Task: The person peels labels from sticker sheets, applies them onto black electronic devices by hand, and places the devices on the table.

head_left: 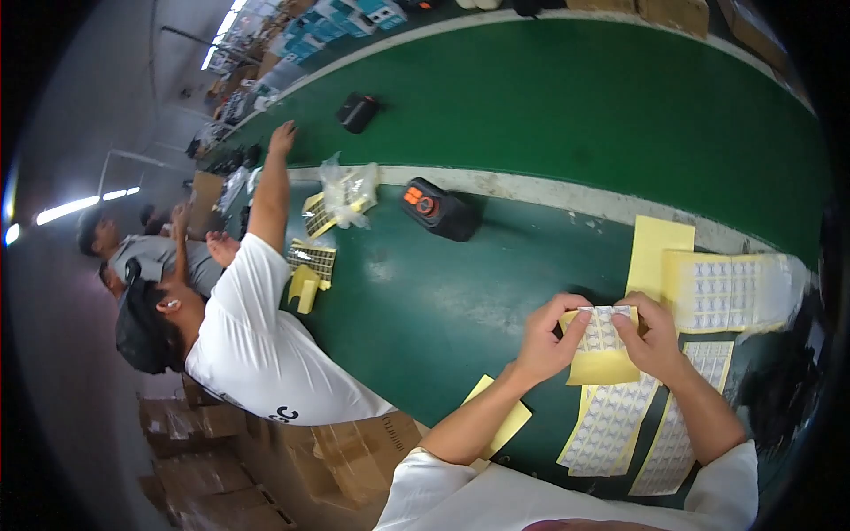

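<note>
Between my two hands is a yellow-backed sticker sheet (605, 365) with rows of small white printed labels on its upper part. My left hand (551, 338) pinches its left edge, thumb on top. On the opposite edge my right hand (652, 338) grips it the same way. Below the held sheet, more label sheets (604, 434) lie on the table, partly covered by it. Another long label sheet (670, 447) lies under my right forearm. A stack of label sheets (722, 292) and a plain yellow sheet (660, 252) lie beyond my right hand.
A black device with orange buttons (436, 209) stands on the green table (425, 301). Another black device (358, 112) is on the green belt (549, 97). At left, a co-worker (266, 345) reaches toward the belt near clear plastic bags (348, 190). Cardboard boxes (354, 456) stand below.
</note>
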### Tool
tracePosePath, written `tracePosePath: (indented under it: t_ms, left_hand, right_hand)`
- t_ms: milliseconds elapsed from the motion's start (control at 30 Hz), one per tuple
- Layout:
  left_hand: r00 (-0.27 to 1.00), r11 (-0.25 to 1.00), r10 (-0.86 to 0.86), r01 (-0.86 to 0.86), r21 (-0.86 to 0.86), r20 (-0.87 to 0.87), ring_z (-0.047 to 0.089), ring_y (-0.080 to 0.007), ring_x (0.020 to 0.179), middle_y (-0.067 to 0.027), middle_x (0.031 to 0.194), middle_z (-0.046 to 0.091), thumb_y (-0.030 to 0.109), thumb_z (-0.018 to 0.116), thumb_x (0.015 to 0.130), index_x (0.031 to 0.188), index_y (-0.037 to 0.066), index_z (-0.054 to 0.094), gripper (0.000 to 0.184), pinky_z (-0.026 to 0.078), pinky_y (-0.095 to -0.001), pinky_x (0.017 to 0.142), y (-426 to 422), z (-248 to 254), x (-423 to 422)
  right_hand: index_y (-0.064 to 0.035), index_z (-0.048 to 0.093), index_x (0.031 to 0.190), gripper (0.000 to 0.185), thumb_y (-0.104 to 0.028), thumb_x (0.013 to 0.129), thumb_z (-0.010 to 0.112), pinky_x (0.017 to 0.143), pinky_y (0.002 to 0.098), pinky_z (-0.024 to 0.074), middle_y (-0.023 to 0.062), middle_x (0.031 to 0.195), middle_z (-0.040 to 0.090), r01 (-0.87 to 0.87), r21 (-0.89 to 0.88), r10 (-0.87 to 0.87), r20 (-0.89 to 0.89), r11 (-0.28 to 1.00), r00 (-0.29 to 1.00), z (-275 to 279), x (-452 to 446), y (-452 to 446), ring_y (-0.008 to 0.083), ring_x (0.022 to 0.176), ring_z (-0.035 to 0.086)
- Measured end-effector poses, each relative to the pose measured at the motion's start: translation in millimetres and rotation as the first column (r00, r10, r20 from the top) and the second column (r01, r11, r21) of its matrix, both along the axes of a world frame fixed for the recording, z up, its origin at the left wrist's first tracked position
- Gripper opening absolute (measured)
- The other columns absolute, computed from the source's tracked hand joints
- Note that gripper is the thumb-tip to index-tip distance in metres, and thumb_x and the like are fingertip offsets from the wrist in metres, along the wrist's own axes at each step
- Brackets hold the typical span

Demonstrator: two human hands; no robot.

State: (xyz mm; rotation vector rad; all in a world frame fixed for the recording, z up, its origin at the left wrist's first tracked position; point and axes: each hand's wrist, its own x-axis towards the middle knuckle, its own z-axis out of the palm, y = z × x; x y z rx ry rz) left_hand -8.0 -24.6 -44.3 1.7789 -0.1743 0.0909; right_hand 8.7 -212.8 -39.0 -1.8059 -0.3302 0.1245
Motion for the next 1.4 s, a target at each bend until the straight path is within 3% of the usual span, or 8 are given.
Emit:
tracePosePath:
  t_ms: [233,567,633,833,900,1100,1300,1400]
  left_hand:
    - [0.969,0.989,-0.041,0.005,0.145,0.242,0.062,-0.0235,0.061,-0.0136,0.076,0.065,-0.004,0.064,0.078,0.088,-0.002,0.061,0.011,0.047,-0.0294,0.055,-0.1,3.1,3.4]
    - [0.992,0.981,0.117,-0.123,0.147,0.05,0.056,-0.0106,0.067,-0.0075,0.076,0.063,0.007,0.062,0.087,0.093,-0.001,0.061,0.01,0.046,-0.0268,0.059,-7.5,4.5,-6.4]
    - [0.972,0.987,0.086,-0.113,0.116,0.217,0.052,-0.0078,0.065,-0.0039,0.076,0.061,0.01,0.06,0.09,0.093,-0.001,0.06,0.011,0.043,-0.0228,0.057,-9.4,0.8,-3.1]
    - [0.997,0.994,0.048,-0.042,-0.096,0.063,0.053,-0.005,0.07,-0.0029,0.081,0.062,0.009,0.059,0.091,0.096,-0.001,0.059,0.011,0.043,-0.0204,0.058,-10.1,-4.6,-1.8]
    - [0.994,0.996,0.074,-0.069,-0.064,0.085,0.053,-0.0048,0.069,-0.003,0.081,0.062,0.008,0.059,0.09,0.098,0.0,0.058,0.012,0.043,-0.0206,0.058,-11.1,-1.2,-2.7]
    - [0.996,0.994,0.068,-0.062,-0.088,0.058,0.053,-0.0045,0.068,-0.0026,0.08,0.062,0.008,0.059,0.091,0.096,0.0,0.056,0.01,0.042,-0.0202,0.056,-9.9,-0.2,-3.0]
    - [0.997,0.997,0.053,-0.049,-0.068,0.056,0.052,-0.0042,0.067,-0.0017,0.079,0.061,0.009,0.06,0.09,0.096,0.0,0.056,0.011,0.041,-0.0202,0.055,-8.7,-1.9,-1.6]
    - [0.997,0.997,0.061,-0.059,-0.052,0.037,0.051,-0.0043,0.067,-0.0013,0.079,0.061,0.009,0.06,0.09,0.096,0.0,0.056,0.011,0.041,-0.0202,0.055,-8.4,-0.9,-1.5]
  right_hand:
    - [-0.0034,0.06,0.087,0.009,-0.006,0.081,0.067,0.058,0.0334,0.0466,0.0119,0.076,0.062,-0.066,0.006,0.066,0.076,0.998,0.995,5.4,1.6,-5.0,0.0268,0.064,0.061]
    - [-0.0007,0.058,0.089,0.018,-0.018,0.088,0.062,0.055,0.0339,0.0435,0.0161,0.071,0.059,0.011,0.031,-0.015,0.124,0.999,0.992,-3.6,-2.8,0.2,0.0259,0.058,0.056]
    - [0.0,0.056,0.085,0.022,-0.021,0.089,0.062,0.053,0.0347,0.0407,0.0161,0.066,0.057,0.072,0.032,-0.076,0.156,0.997,0.985,-9.1,-5.0,2.8,0.0241,0.055,0.053]
    - [0.0,0.054,0.084,0.025,-0.024,0.09,0.06,0.053,0.0378,0.0391,0.0179,0.065,0.057,0.045,0.036,-0.05,0.16,0.998,0.986,1.2,-5.1,-0.4,0.0294,0.056,0.054]
    - [-0.0013,0.058,0.086,0.019,-0.019,0.09,0.062,0.049,0.0307,0.0341,0.0075,0.058,0.05,0.045,0.035,-0.051,0.179,0.998,0.983,-2.0,-4.7,1.2,0.013,0.052,0.042]
    - [0.0,0.052,0.082,0.029,-0.026,0.09,0.06,0.052,0.0398,0.0378,0.0192,0.063,0.054,0.032,-0.058,-0.023,0.155,0.998,0.988,5.4,-4.6,-0.8,0.033,0.057,0.053]
    - [0.0,0.052,0.081,0.028,-0.025,0.09,0.06,0.052,0.0395,0.0376,0.0184,0.064,0.055,0.051,-0.023,-0.047,0.136,0.998,0.99,6.1,-7.6,-0.6,0.0305,0.057,0.054]
    - [-0.0011,0.057,0.086,0.023,-0.023,0.09,0.062,0.047,0.0321,0.0332,0.0095,0.056,0.048,0.062,-0.027,-0.055,0.206,0.998,0.977,2.6,-4.3,-0.6,0.0158,0.05,0.042]
